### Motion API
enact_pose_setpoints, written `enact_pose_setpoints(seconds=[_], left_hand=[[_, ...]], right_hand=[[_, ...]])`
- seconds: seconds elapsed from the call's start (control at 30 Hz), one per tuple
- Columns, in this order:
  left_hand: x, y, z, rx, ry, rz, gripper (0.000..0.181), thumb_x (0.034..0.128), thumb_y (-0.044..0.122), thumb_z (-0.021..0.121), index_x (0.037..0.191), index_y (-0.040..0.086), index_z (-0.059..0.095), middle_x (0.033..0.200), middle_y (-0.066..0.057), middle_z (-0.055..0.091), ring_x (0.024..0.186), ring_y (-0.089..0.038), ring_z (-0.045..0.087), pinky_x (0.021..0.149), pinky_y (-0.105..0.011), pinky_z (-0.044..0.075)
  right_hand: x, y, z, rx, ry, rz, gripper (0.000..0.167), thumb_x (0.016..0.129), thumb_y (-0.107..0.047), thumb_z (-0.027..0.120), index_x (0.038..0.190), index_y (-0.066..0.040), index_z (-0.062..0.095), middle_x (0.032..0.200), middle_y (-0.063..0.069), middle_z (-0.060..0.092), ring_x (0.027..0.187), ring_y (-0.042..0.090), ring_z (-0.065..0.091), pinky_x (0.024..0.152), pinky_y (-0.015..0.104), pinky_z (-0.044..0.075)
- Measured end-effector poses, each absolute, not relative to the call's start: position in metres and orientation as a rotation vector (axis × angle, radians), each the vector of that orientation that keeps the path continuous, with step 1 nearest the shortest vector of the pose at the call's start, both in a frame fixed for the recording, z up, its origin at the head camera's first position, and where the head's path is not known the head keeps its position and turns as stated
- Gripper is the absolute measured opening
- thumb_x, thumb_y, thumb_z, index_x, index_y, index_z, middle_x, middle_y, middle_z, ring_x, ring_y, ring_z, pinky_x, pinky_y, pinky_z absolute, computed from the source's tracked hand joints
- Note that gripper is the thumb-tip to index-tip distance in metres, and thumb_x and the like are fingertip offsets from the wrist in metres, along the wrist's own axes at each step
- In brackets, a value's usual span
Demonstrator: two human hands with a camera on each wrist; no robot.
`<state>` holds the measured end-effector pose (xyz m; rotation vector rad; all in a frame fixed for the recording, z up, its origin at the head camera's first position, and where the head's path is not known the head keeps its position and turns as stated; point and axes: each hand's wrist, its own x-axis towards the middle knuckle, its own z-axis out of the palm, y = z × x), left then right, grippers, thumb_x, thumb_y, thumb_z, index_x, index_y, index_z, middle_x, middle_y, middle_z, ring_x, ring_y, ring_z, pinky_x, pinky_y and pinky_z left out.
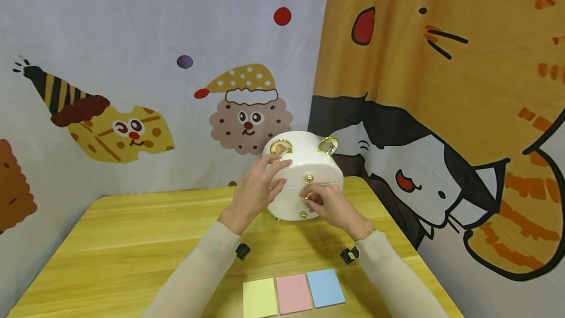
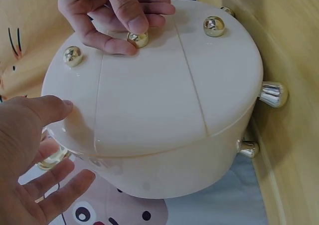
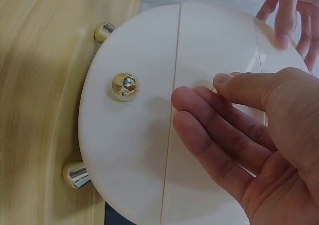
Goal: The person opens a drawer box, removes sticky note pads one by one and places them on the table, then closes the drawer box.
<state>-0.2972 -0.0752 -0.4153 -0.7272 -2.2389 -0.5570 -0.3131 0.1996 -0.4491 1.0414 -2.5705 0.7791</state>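
A white rounded box (image 1: 304, 161) with two gold ears, short gold feet and three gold knobs stands at the back of the table. Its front has two seams running across it. My right hand (image 1: 333, 206) pinches the middle knob (image 2: 139, 39) between thumb and index finger, its other fingers bent in front of the box. My left hand (image 1: 255, 188) is at the box's upper left side, fingers spread, the thumb at the front face of the top section. In the right wrist view, the bottom knob (image 3: 125, 87) is uncovered, while the right fingers largely hide the middle one.
Yellow (image 1: 259, 298), pink (image 1: 294, 294) and blue (image 1: 325, 288) sticky-note pads lie in a row near the front of the wooden table (image 1: 145, 254). Cartoon-printed curtains (image 1: 145, 28) hang behind the table and along its right side, close to the box.
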Motion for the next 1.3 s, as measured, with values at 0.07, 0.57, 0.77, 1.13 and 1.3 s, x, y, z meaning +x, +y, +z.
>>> enact_pose_setpoints(seconds=[0.07, 0.57, 0.77, 1.13, 1.3], left_hand=[[-0.298, -0.073, -0.412, -0.734, -2.244, -0.540, 0.053, 0.1073, 0.022, 0.088, 0.158, 0.027, 0.072, 0.159, -0.008, 0.070, 0.131, -0.031, 0.076, 0.069, -0.038, 0.066], [-0.298, -0.065, -0.407, -0.733, -2.289, -0.439, 0.056, 0.1098, 0.024, 0.085, 0.163, 0.034, 0.069, 0.155, -0.002, 0.072, 0.128, -0.029, 0.074, 0.053, -0.030, 0.054], [-0.296, -0.065, -0.408, -0.739, -2.286, -0.418, 0.069, 0.1028, 0.021, 0.093, 0.165, 0.033, 0.067, 0.156, -0.003, 0.071, 0.126, -0.030, 0.074, 0.051, -0.030, 0.054], [-0.297, -0.066, -0.410, -0.749, -2.315, -0.414, 0.083, 0.0960, 0.020, 0.100, 0.169, 0.034, 0.062, 0.159, -0.005, 0.067, 0.128, -0.032, 0.072, 0.056, -0.036, 0.061], [-0.296, -0.067, -0.410, -0.749, -2.320, -0.417, 0.087, 0.0927, 0.020, 0.102, 0.168, 0.034, 0.062, 0.160, -0.003, 0.066, 0.126, -0.030, 0.072, 0.055, -0.035, 0.061]], right_hand=[[-0.314, 0.200, -0.448, 1.043, -2.575, 0.788, 0.019, 0.103, -0.004, 0.088, 0.120, -0.013, 0.085, 0.095, -0.002, 0.085, 0.075, -0.001, 0.069, 0.068, 0.021, 0.063], [-0.314, 0.199, -0.455, 1.101, -2.481, 0.696, 0.020, 0.103, -0.003, 0.089, 0.120, -0.012, 0.085, 0.101, 0.000, 0.084, 0.077, 0.001, 0.066, 0.070, 0.021, 0.062], [-0.313, 0.200, -0.459, 1.161, -2.454, 0.688, 0.020, 0.105, -0.003, 0.086, 0.123, -0.011, 0.084, 0.100, 0.001, 0.084, 0.077, 0.002, 0.068, 0.071, 0.021, 0.063], [-0.308, 0.200, -0.477, 1.254, -2.524, 0.480, 0.013, 0.104, -0.004, 0.086, 0.115, -0.010, 0.087, 0.103, 0.001, 0.085, 0.087, 0.011, 0.077, 0.080, 0.027, 0.068], [-0.312, 0.201, -0.488, 1.257, -2.613, 0.521, 0.015, 0.106, -0.004, 0.083, 0.119, -0.010, 0.086, 0.103, -0.001, 0.083, 0.086, 0.008, 0.071, 0.080, 0.026, 0.065]])
